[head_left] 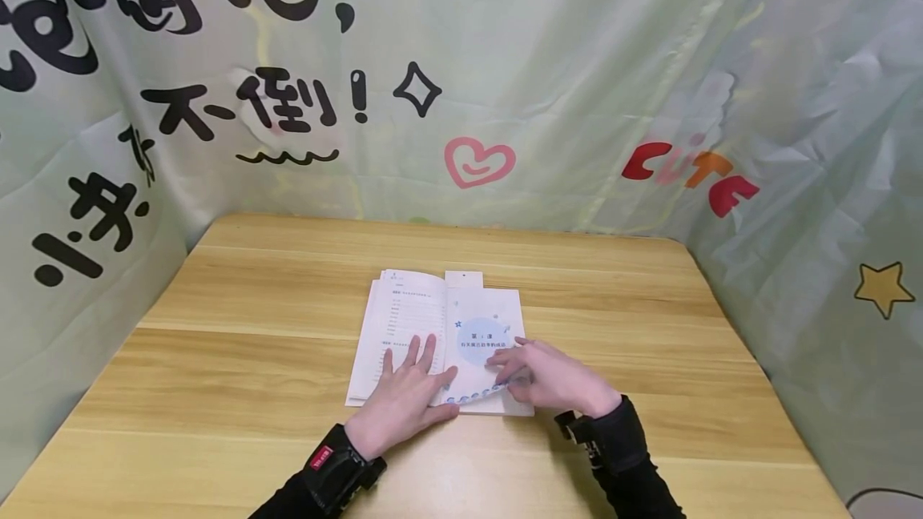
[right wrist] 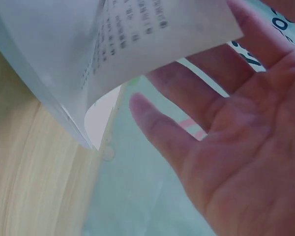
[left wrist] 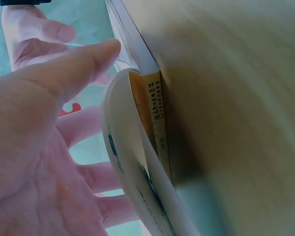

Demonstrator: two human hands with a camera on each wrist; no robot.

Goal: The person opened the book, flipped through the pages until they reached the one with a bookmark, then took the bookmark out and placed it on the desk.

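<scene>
An open book [head_left: 414,307] lies on the wooden table, its right-hand page [head_left: 461,379] bearing a pale blue circle with printed characters. Spread over the lower left page and the centre fold is my left hand [head_left: 407,399], fingers stretched out. In the left wrist view the spine [left wrist: 157,105] shows printed characters. My right hand [head_left: 551,375] is at the lower right corner of the right page, which curls up off the pages below. Seen from below in the right wrist view, fairly straight fingers lie behind the raised page [right wrist: 157,49], and the thumb stands apart from it.
A small white card [head_left: 464,279] sticks out past the book's top edge. Wooden table surface [head_left: 252,343] extends around the book. A printed fabric backdrop [head_left: 562,62] hangs behind the table and along both sides. Dark bands with devices sit on both wrists.
</scene>
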